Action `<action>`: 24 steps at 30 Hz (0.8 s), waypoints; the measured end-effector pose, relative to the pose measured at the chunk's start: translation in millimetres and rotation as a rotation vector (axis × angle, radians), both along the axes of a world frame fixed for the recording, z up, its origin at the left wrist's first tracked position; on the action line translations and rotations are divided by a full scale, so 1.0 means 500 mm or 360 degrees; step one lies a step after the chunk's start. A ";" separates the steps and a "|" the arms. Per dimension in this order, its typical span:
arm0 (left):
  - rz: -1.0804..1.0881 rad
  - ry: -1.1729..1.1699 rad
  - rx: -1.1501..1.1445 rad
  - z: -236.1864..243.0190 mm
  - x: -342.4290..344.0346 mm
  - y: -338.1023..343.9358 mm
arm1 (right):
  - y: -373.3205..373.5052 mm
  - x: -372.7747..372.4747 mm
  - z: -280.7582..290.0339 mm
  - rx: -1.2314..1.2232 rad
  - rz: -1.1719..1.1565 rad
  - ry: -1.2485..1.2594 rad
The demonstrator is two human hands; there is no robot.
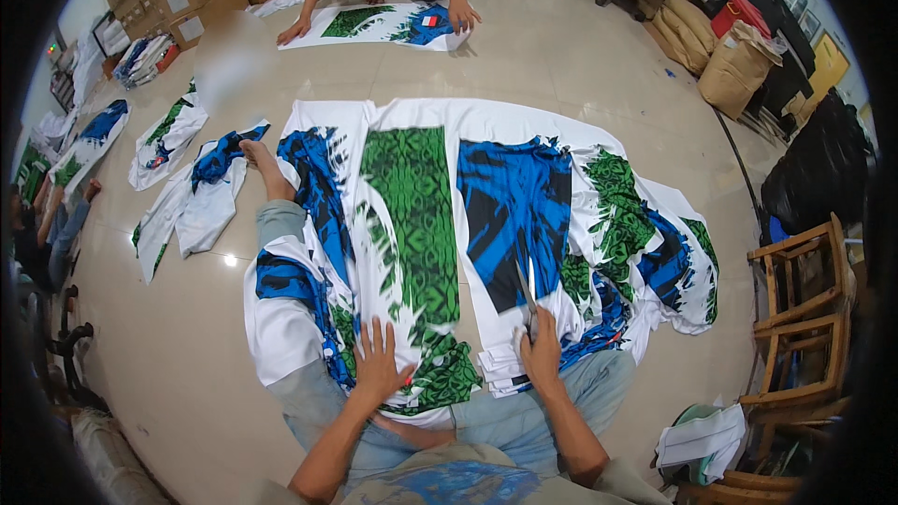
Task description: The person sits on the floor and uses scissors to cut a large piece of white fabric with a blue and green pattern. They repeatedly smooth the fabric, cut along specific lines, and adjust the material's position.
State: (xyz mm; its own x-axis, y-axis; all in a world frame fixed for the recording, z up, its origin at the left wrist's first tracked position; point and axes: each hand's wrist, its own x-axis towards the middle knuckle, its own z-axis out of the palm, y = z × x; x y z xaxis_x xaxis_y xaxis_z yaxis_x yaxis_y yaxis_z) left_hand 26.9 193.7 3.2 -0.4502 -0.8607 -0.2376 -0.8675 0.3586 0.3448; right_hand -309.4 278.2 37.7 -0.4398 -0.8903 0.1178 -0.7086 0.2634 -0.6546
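A large white fabric sheet (pixel 505 117) printed with green and blue-black panels spreads over the floor and across my legs. My left hand (pixel 379 367) lies flat on it with fingers spread, beside the lower part of a green patterned panel (pixel 409 196). In my right hand (pixel 543 351) is a pair of scissors (pixel 527 292), blades pointing away from me over the lower part of a blue and black panel (pixel 516 192). A gap runs through the cloth between these two panels, with floor showing in it. Whether the blades touch cloth I cannot tell.
Ahead, another person's hands (pixel 463 17) rest on a separate printed piece (pixel 374 26). More cut pieces (pixel 168 140) lie at the left, near my foot. Cardboard boxes (pixel 187 9) stand far left. Wooden chairs (pixel 804 337) and a black bag (pixel 818 164) are at the right.
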 end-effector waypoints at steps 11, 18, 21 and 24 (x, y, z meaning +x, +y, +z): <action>-0.0278 0.0459 -0.0464 0.135 -0.056 -0.204 | -0.054 0.019 0.058 -0.0346 0.0013 -0.0094; -0.0297 0.0152 -0.0736 0.048 -0.161 -0.649 | -0.482 -0.107 0.007 -0.0549 0.0087 0.0152; -0.0165 -0.0070 -0.0573 0.008 -0.159 -0.775 | -0.608 -0.182 -0.041 -0.0626 0.0140 0.0384; 0.0103 -0.0121 -0.0358 -0.054 -0.116 -0.861 | -0.667 -0.301 -0.103 -0.0557 0.0037 0.0510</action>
